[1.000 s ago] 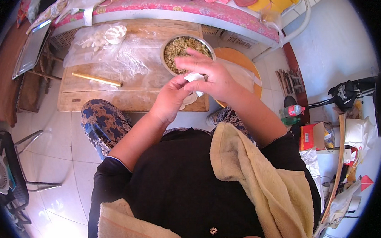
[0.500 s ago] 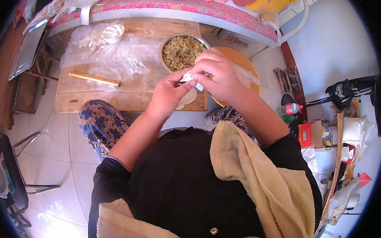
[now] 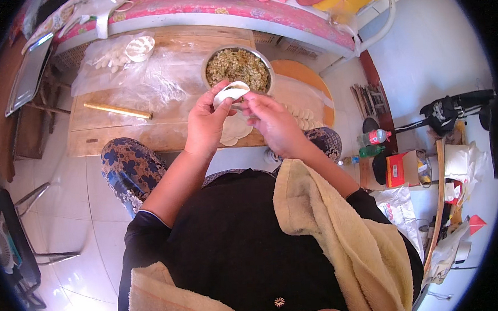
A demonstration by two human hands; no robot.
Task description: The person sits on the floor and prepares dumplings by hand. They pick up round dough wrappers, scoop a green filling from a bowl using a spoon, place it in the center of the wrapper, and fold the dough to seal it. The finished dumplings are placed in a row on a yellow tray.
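My left hand [image 3: 203,121] holds a round white dumpling wrapper [image 3: 233,93] up between thumb and fingers, in front of the filling bowl. The wrapper is curved like a shallow cup; whether filling lies in it I cannot tell. At its right edge, my right hand [image 3: 275,123] pinches with curled fingers. Flat dough wrappers [image 3: 235,135] lie overlapping on the wooden table below my hands. Behind them stands a metal bowl [image 3: 205,73] of chopped filling [image 3: 237,65]. To the right, rows of folded dumplings [image 3: 304,116] rest on a round board [image 3: 326,89], partly behind my right hand.
A rolling pin [image 3: 118,110] lies on the wooden table [image 3: 90,133]. Farther back are a small white bowl [image 3: 140,49] and dough pieces [image 3: 112,62] on plastic sheeting. A bed [image 3: 196,10] borders the far side. Bottles [image 3: 376,138] and boxes [image 3: 402,169] stand at the right.
The wrapper, earlier bunched and mostly hidden between my fingers, now shows as a wide curved round. My right hand has moved down and back, uncovering the dumplings on the board.
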